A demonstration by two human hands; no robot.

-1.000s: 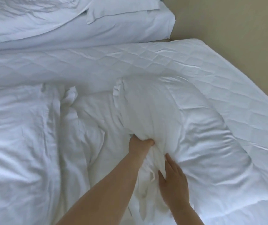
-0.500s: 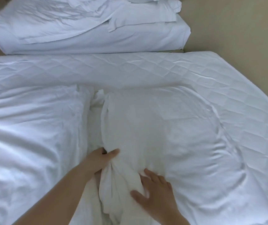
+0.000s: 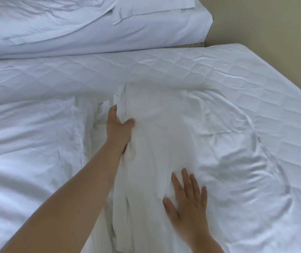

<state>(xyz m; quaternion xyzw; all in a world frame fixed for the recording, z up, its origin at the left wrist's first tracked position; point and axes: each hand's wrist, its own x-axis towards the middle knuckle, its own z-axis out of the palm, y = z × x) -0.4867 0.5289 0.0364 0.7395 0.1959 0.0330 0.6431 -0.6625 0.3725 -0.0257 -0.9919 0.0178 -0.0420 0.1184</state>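
Note:
A white pillow in its case (image 3: 191,136) lies on the quilted mattress (image 3: 255,84). My left hand (image 3: 118,130) grips the bunched open edge of the pillowcase along the pillow's left side, thumb on top. My right hand (image 3: 188,199) presses flat on the pillow's near end, fingers spread and straight. A second white pillow (image 3: 27,143) lies beside it on the left.
A second bed or mattress with loose white sheets (image 3: 91,30) lies across the top of the view. Beige floor (image 3: 273,24) shows at the upper right, past the mattress's rounded corner.
My left hand slid up along the pillowcase's open edge, away from me. My right hand flattened out on the pillow. The pillow settled flatter on the mattress.

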